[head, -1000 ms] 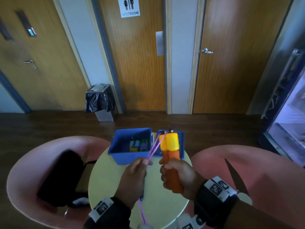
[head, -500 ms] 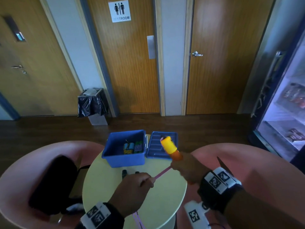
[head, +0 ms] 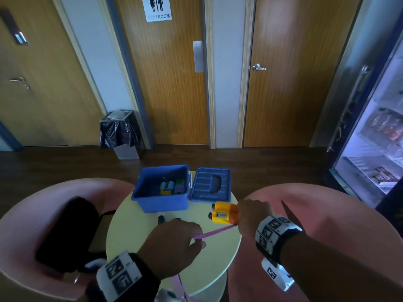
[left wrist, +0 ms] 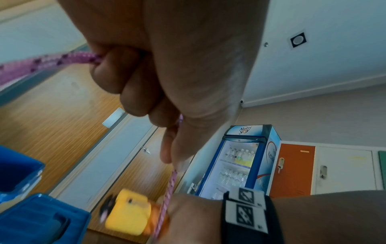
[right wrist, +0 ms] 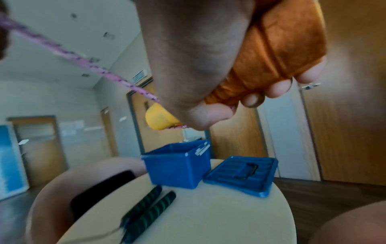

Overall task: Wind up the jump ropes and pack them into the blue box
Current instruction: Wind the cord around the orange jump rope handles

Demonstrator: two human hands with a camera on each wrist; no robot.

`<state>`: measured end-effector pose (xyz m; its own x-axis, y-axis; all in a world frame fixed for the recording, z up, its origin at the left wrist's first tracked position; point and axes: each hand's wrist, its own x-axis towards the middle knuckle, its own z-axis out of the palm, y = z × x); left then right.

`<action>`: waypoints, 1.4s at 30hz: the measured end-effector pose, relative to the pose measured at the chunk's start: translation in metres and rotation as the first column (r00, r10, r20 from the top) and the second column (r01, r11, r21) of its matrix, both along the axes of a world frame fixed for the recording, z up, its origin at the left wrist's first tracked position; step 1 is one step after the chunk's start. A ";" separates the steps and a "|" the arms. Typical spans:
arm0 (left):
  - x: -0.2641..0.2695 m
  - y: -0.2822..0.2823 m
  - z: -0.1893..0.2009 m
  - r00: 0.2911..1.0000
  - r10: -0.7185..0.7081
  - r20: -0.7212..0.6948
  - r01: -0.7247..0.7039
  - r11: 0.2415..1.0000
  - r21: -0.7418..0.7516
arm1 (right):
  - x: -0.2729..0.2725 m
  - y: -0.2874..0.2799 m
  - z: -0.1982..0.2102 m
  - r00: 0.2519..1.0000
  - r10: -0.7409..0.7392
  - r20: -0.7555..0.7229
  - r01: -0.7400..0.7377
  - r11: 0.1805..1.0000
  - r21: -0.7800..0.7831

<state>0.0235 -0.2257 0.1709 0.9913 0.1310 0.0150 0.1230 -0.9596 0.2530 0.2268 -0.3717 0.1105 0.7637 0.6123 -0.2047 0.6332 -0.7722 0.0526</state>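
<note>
My right hand (head: 250,216) grips the two orange handles (right wrist: 271,49) of a jump rope, their yellow caps (head: 221,213) pointing left above the table. A pink rope (head: 214,232) runs taut from the handles to my left hand (head: 174,243), which pinches it between thumb and fingers (left wrist: 125,82). More pink rope hangs below the left hand (head: 176,284). The open blue box (head: 161,199) stands at the table's far side with wound ropes (head: 172,186) inside. Its lid (head: 210,188) lies flat to its right.
Two black, green-striped handles (right wrist: 149,203) of another rope lie on the round yellow table (head: 220,258) before the box. Pink chairs (head: 327,214) flank the table; a black bag (head: 67,227) sits on the left one. A bin (head: 120,131) and a drinks fridge (head: 375,138) stand further off.
My right hand turned the handles from upright to lying sideways and moved right. The left hand dropped lower, and the rope now stretches taut between them.
</note>
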 end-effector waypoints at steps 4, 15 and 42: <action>0.009 0.021 0.004 0.999 -0.035 0.015 0.035 0.999 0.031 | -0.030 0.001 -0.014 0.959 0.277 0.063 -0.267 0.955 -0.130; 0.039 0.066 -0.005 0.996 -0.021 -0.091 -0.001 0.971 -0.241 | -0.104 -0.012 0.061 0.767 0.642 -0.002 -0.642 0.766 0.034; -0.018 0.075 0.026 0.922 0.224 0.317 0.154 0.538 -0.829 | -0.047 -0.008 0.116 0.956 0.294 0.001 -0.275 0.891 0.361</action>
